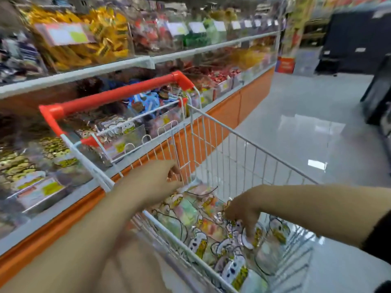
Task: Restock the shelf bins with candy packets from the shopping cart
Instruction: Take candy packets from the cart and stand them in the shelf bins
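A white wire shopping cart [211, 132] with a red handle [118, 96] stands beside the candy shelf. Several clear candy packets [211, 227] with yellow labels lie in its basket. My left hand [156, 182] reaches over the cart's near rim, its fingers curled near the wire back panel; the blur hides whether they hold anything. My right hand [243, 212] is down in the basket, fingers pinching a candy packet [251, 237] among the pile.
Shelf bins [42, 166] full of wrapped candy run along the left on two levels, with an orange base panel [222, 115] below. A shiny grey floor [306, 123] opens to the right. Dark display units [357, 39] stand at the far right.
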Motion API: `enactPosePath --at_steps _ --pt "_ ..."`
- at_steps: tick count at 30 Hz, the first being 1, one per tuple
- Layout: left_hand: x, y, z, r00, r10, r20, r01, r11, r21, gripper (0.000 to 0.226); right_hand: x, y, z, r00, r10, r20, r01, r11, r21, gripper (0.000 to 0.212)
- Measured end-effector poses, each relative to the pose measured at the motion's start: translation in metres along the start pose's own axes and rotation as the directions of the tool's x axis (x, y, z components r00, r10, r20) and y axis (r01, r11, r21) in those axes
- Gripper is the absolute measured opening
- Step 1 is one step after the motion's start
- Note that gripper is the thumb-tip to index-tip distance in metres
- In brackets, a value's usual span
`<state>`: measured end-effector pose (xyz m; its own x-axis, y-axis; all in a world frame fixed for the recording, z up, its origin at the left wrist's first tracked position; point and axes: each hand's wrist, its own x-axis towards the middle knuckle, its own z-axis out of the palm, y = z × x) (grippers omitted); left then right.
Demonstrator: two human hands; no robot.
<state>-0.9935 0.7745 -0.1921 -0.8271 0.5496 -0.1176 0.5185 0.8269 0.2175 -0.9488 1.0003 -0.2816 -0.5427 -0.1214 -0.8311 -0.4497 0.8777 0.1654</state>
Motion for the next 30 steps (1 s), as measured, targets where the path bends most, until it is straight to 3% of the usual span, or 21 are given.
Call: enactPosePath --at_steps 6,9,11,12,14,17,20,24,28,30 --pt "-0.006 0.0 0.002 0.994 -0.01 -0.108 0.006 0.999 -0.039 0.018 0.007 -0.008 0.004 1.0 -0.005 0.008 0.005 1.0 -0.016 0.097" --pt "-0.009 -0.001 0.002 0.985 -0.014 -0.173 0.003 0.998 -0.066 0.017 -0.003 -0.011 -0.002 0.998 -0.069 -0.009 0.068 0.995 -0.079 0.072" --pt "-0.011 -0.001 0.002 0.978 -0.021 -0.209 0.003 0.996 -0.088 0.016 -0.01 -0.005 -0.01 0.978 -0.1 -0.183 0.09 0.994 -0.062 0.04" --pt "-0.012 0.0 0.002 0.974 -0.024 -0.224 0.002 0.995 -0.099 0.015 -0.016 0.001 -0.014 0.946 -0.09 -0.312 0.087 0.996 -0.024 0.029" --pt "-0.013 0.001 0.002 0.969 -0.026 -0.245 -0.005 0.993 -0.122 0.015 -0.032 0.016 -0.025 0.841 -0.037 -0.54 0.119 0.986 0.118 0.038" --pt "-0.015 0.002 -0.002 0.974 -0.019 -0.224 -0.023 0.982 -0.186 0.02 -0.054 0.036 -0.034 0.685 0.051 -0.727 0.348 0.854 0.388 0.042" --pt "-0.017 0.004 -0.006 0.991 0.017 -0.133 -0.057 0.95 -0.308 0.035 -0.064 0.047 -0.036 0.602 0.074 -0.795 0.552 0.681 0.481 0.038" --pt "-0.018 0.006 -0.011 0.996 0.082 0.031 -0.059 0.885 -0.463 0.065 -0.066 0.048 -0.04 0.552 0.05 -0.832 0.684 0.543 0.487 0.031" --pt "-0.017 0.006 -0.015 0.99 0.116 0.084 -0.055 0.851 -0.523 0.1 -0.067 0.034 -0.055 0.484 0.059 -0.873 0.747 0.492 0.447 0.035" --pt "-0.016 0.004 -0.016 0.992 0.113 0.047 -0.065 0.814 -0.578 0.093 -0.067 0.021 -0.065 0.424 0.124 -0.897 0.764 0.483 0.428 0.028"
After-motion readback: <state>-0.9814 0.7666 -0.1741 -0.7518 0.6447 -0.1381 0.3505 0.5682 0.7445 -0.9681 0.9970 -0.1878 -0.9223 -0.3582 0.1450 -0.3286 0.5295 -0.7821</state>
